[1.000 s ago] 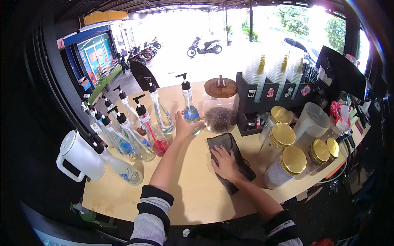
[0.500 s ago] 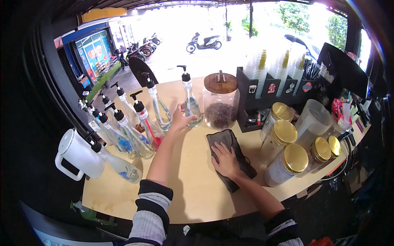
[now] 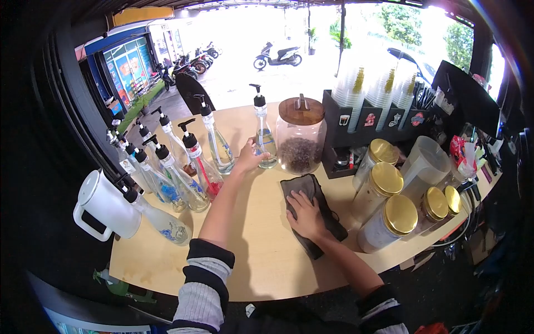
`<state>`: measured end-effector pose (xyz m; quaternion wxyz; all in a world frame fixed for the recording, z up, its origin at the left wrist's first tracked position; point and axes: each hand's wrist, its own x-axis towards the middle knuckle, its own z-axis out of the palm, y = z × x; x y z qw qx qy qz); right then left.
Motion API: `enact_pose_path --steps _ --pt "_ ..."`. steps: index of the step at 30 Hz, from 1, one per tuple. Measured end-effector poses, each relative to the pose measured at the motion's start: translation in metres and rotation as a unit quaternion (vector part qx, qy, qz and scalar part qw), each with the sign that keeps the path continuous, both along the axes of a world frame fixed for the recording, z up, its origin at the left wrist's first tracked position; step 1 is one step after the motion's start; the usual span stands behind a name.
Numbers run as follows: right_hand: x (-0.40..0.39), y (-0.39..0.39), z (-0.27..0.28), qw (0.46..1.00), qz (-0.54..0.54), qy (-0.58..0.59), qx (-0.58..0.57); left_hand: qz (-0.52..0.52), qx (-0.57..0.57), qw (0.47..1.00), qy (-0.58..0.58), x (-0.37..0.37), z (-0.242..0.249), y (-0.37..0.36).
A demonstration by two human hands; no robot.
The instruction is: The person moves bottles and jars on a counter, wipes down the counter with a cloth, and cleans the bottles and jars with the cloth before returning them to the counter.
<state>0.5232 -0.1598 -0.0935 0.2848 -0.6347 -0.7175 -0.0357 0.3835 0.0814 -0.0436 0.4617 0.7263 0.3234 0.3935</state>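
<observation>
Had the left hand [image 3: 250,157] curled around the lower body of a clear pump bottle [image 3: 265,140], thumb across the front near the base; could not tell how firmly. Found that bottle upright on the pale table [image 3: 261,236], just beside a bulky jar [image 3: 285,138]. Looked like glass, narrow at the neck and flaring toward the bottom; judged stiff, smooth, breakable, weightier low down and perhaps slippery when damp. Seemed best grasped around the wide lower part, not by the black pump head [image 3: 259,100] (handy, but likely to swivel or press down).

Rested the right hand [image 3: 307,216] palm-down, fingers spread, on a dark folded cloth [image 3: 301,184] without clutching it. Guessed at something light, soft and floppy, easily pinned flat or gathered by an edge.

Noted slender, transparent neighbouring bottles [image 3: 181,183] at left, beyond a glossy white jug [image 3: 114,206]; a round, brown wooden lid [image 3: 301,114] over dark granular contents [image 3: 300,156]; and, at right, cylindrical canisters [image 3: 374,231] under shiny gold lids [image 3: 387,177].
</observation>
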Motion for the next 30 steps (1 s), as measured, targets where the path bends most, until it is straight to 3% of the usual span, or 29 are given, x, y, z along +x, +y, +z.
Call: enact_pose_path --steps 5,7,8,10,11,13,14,16,18,20,22,26,28,30 --pt "0.001 0.001 -0.003 1.0 -0.002 0.007 -0.002 -0.009 0.043 0.999 -0.029 0.004 -0.019 0.009" --pt "0.001 0.002 -0.003 1.0 0.001 0.014 -0.012 0.12 0.115 0.986 0.025 0.008 -0.009 -0.017" --pt "0.003 0.003 -0.004 1.0 0.003 0.013 -0.012 0.125 0.112 0.985 0.027 0.004 0.004 -0.036" --pt "0.006 0.004 -0.002 0.999 0.016 0.013 -0.034 0.082 0.088 0.986 0.117 -0.009 0.026 -0.076" --pt "0.011 0.005 0.0 0.998 0.043 0.021 -0.046 0.065 0.064 0.994 0.055 -0.009 0.006 -0.092" --pt "0.02 0.013 0.003 0.995 0.07 0.024 -0.07 0.014 0.136 0.989 0.053 -0.042 0.0 -0.143" --pt "0.02 0.018 0.004 0.994 0.068 0.02 -0.085 -0.022 0.224 0.967 0.117 -0.068 0.026 -0.184" --pt "0.01 0.031 0.007 0.994 0.033 -0.004 -0.107 -0.077 0.201 0.974 0.068 -0.104 0.03 -0.227" --pt "-0.012 0.048 0.001 0.994 0.004 -0.061 -0.087 -0.059 0.189 0.978 0.061 -0.135 0.028 -0.256" --pt "-0.049 0.052 0.0 0.992 0.05 -0.071 -0.087 -0.045 0.178 0.982 0.052 -0.163 0.021 -0.273" --pt "-0.092 0.047 0.001 0.986 0.115 -0.1 -0.07 0.148 0.267 0.952 0.023 -0.191 0.012 -0.279" --pt "-0.125 0.01 0.005 0.973 0.215 -0.062 -0.064 0.448 0.306 0.839 -0.048 -0.235 0.002 -0.254" --pt "-0.104 0.0 0.012 0.952 0.293 -0.03 -0.086 0.454 0.281 0.845 -0.016 -0.246 0.003 -0.237" --pt "-0.063 -0.001 0.023 0.96 0.276 -0.013 -0.05 0.461 0.259 0.849 0.016 -0.255 -0.001 -0.223"
